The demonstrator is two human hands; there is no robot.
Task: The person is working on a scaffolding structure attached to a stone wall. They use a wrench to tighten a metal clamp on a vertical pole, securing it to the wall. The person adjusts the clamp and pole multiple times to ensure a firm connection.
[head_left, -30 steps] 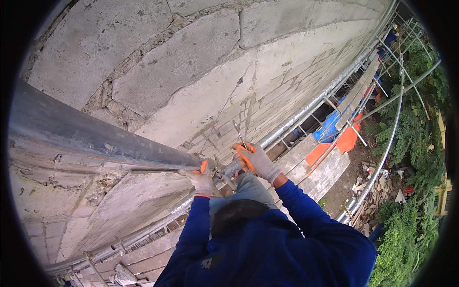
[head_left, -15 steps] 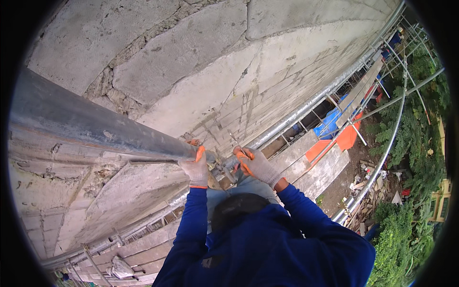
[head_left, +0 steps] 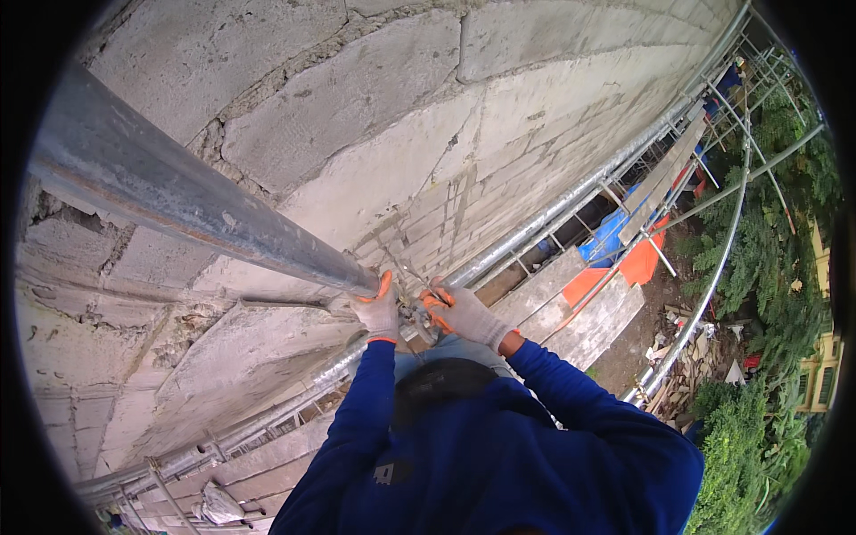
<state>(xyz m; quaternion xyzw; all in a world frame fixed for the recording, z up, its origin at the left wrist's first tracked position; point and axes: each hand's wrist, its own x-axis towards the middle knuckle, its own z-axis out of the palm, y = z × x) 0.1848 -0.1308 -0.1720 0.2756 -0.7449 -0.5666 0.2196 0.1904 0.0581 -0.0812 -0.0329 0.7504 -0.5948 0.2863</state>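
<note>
A thick grey scaffold pipe point(head_left: 205, 201) slants from the upper left down to the middle of the view. My left hand point(head_left: 379, 312), in a pale work glove with orange palm, is closed around its lower end. Beside it, a metal scaffold clamp point(head_left: 413, 314) sits at the joint between my hands, partly hidden. My right hand point(head_left: 468, 314), gloved the same way, is closed on a thin metal tool point(head_left: 412, 270) whose end points up and left; its exact kind is too small to make out.
A rough concrete block wall point(head_left: 383, 134) rises ahead. Along it runs a long horizontal pipe point(head_left: 544, 218). Planks point(head_left: 597, 330), an orange sheet point(head_left: 639, 263) and a blue tarp point(head_left: 606, 239) lie to the right. Beyond are an outer rail point(head_left: 704, 325), rubble below and trees point(head_left: 740, 455).
The scaffold pipe has swung to a steeper slant, its upper end now higher. My left hand has shifted slightly right with it; my right hand and the tool have moved a little left and down.
</note>
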